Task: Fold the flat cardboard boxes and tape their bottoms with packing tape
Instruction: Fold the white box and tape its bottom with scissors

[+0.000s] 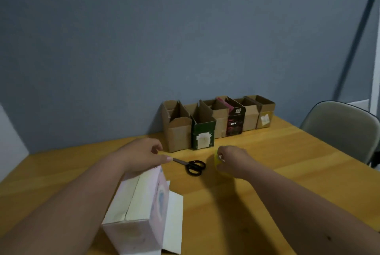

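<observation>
From the head view, the roll of yellow tape [216, 161] was mostly hidden behind the right hand [232, 161], right of frame centre; only a yellow sliver showed at its left edge, and the fingers curled round it, pinching at the rim. The left hand [144, 155], just left of centre, had its fingers loosely bent with the thumb stretched toward the scissors [192, 166]; whether it pinched a tape end I could not tell. The scissors lay flat on the tabletop [267, 182] between the two hands, blade tip partly covered by the left thumb, handles toward the right.

The pink box [141, 209] lay on its side in the lower middle of the frame, its long axis running from the bottom edge up toward the left wrist, an open white flap [173, 221] spread on its right. Its lower corner was cut off by the frame. A row of folded boxes [218, 121] stood against the wall at upper centre, open tops upward. A chair [339, 129] showed at the right edge.
</observation>
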